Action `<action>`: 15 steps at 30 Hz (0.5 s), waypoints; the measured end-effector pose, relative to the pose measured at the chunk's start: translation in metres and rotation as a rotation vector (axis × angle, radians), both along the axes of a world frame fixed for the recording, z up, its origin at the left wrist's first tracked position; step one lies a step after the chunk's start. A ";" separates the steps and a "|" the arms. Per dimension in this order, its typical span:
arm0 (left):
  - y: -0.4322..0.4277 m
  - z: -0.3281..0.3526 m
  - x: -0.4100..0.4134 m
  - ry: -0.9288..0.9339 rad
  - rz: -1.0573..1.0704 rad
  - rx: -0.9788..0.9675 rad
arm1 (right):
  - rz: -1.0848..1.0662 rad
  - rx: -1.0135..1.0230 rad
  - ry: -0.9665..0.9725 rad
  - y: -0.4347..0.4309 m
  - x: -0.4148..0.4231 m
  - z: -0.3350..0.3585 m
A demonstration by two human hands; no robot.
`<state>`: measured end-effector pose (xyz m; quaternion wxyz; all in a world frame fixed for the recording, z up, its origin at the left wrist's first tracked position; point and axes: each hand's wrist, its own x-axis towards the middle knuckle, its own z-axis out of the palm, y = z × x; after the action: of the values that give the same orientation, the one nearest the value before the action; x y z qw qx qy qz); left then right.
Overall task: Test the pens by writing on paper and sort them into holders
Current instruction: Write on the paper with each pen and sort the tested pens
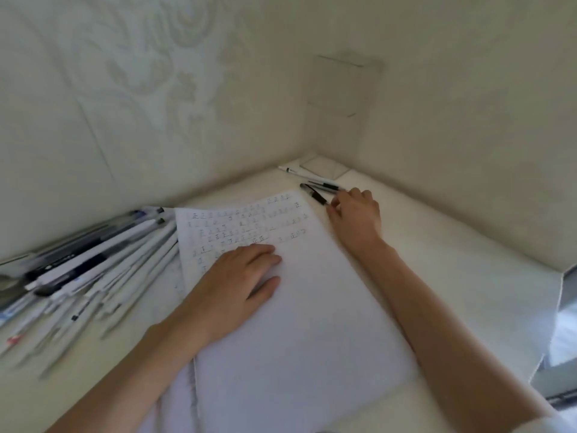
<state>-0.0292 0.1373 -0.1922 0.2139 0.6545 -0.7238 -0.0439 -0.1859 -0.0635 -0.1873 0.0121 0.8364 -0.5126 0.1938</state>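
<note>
While the left hand lies flat, fingers straight, on the white paper sheet bearing written marks at frame centre, a blurred heap of white and dark pens sits at left. Farther up, the right hand, fingers curled, meets the end of a black pen; grasp or touch, cannot tell. Clear plastic holder stands in the corner beyond.

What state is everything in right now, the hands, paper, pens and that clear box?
White paper sheet: flat, top covered in written marks.
Left hand: open, flat on the sheet.
Right hand: fingertips at black pen, grip unclear.
Pile of white and dark pens: lying loose.
Tall clear plastic holder: upright in corner.
</note>
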 end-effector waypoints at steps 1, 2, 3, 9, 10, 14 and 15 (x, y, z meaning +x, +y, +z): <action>0.000 0.001 0.000 -0.003 0.001 -0.005 | -0.008 -0.006 -0.017 0.001 0.000 0.001; 0.001 0.002 -0.001 -0.002 0.008 -0.020 | -0.001 -0.022 -0.066 0.001 -0.001 0.002; 0.001 0.002 -0.001 0.005 0.027 -0.053 | 0.029 -0.044 -0.152 0.004 -0.001 0.006; -0.002 0.013 0.007 -0.113 0.304 -0.408 | 0.527 0.388 -0.456 0.057 0.003 0.038; -0.003 0.013 0.011 -0.174 0.333 -0.402 | 0.590 0.489 -0.441 0.066 0.006 0.040; -0.004 0.010 0.021 -0.290 0.345 -0.287 | 0.719 0.630 -0.503 0.074 0.013 0.042; -0.004 0.010 0.020 -0.283 0.341 -0.279 | 0.750 0.669 -0.552 0.073 0.012 0.043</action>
<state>-0.0091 0.1336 -0.1822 0.2029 0.7309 -0.6249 0.1849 -0.1742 0.0095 -0.1441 -0.4571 0.8379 -0.1982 0.2230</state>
